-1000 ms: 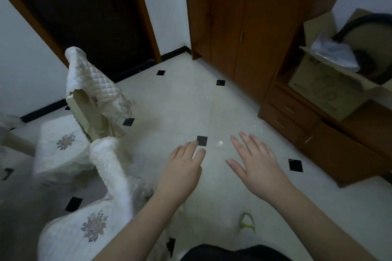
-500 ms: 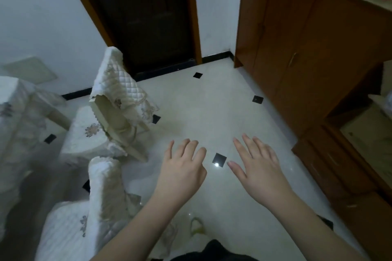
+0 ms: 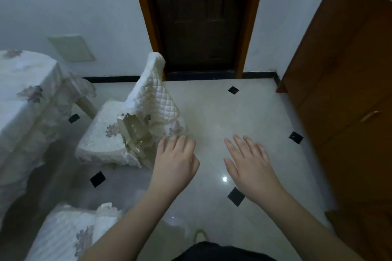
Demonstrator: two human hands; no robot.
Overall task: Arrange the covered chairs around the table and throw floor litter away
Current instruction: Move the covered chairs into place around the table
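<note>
Tiled floor (image 3: 222, 112), covered chair (image 3: 135, 125), both hands (empty)

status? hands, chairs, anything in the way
Left hand and right hand open, empty, over the floor. Far covered chair beside the table, near covered chair bottom left. No litter visible; path clear.

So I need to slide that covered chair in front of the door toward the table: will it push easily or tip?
The covered chair should probably slide readily, since the tiled floor looks glossy. Pushed high on its tall backrest, it may tip. Its quilted cover hangs loose, so it will likely shift under a hand.
</note>
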